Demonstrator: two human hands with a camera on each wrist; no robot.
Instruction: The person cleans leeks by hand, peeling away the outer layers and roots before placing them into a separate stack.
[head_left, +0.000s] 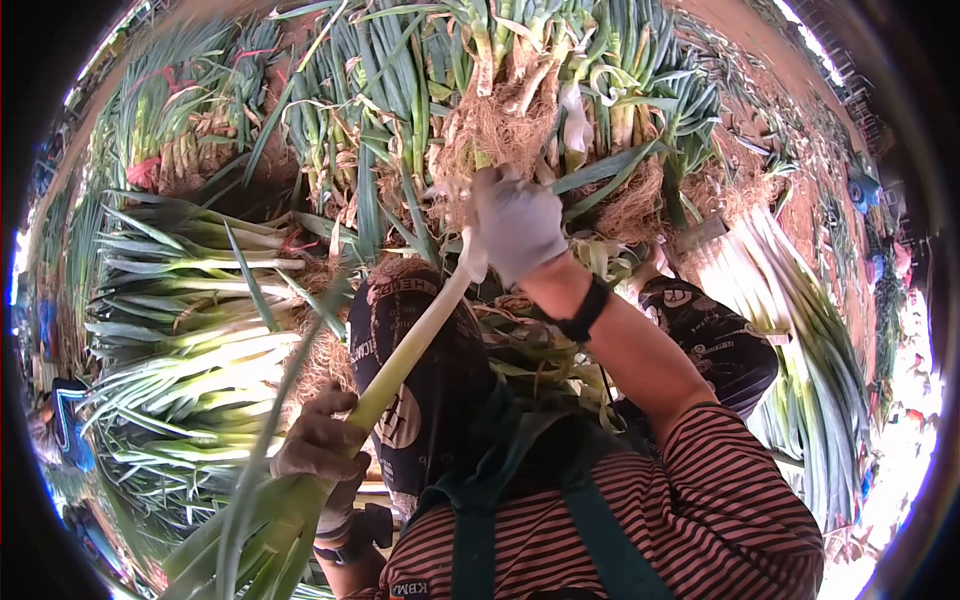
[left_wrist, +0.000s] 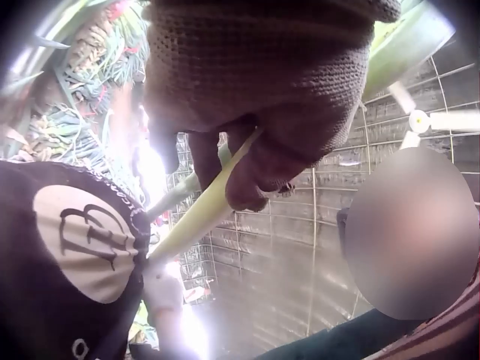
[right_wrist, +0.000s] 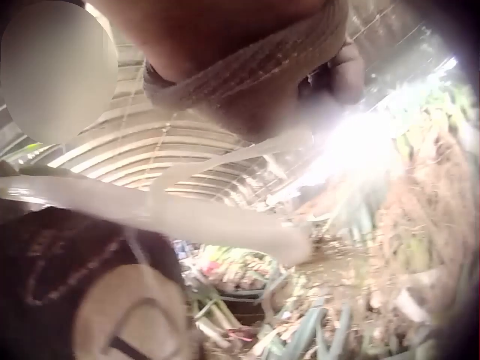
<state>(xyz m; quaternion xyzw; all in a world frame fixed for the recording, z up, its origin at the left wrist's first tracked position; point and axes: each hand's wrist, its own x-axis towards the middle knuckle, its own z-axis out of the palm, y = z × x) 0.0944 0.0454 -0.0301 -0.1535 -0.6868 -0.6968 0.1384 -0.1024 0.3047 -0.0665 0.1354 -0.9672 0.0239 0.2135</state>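
One long leek (head_left: 425,335) slants between the two gloved hands, its pale root end up by the right hand and its green leaves down at lower left. My left hand (head_left: 322,440) grips the leek where white turns to green; the left wrist view shows the gloved fingers (left_wrist: 247,169) curled round the stalk (left_wrist: 196,221). At the pale end my right hand (head_left: 518,225) has its fingers curled, pinching a thin peeled layer. In the right wrist view a strip (right_wrist: 225,157) runs from the right hand (right_wrist: 330,82) to the white stalk (right_wrist: 217,225).
Leeks with white stalks (head_left: 225,350) lie piled at left. Another row of leeks (head_left: 800,350) lies at right. Upright bunches with tangled roots (head_left: 500,120) stand ahead. Patterned dark coverings (head_left: 420,300) are on the legs, with loose leaves between them.
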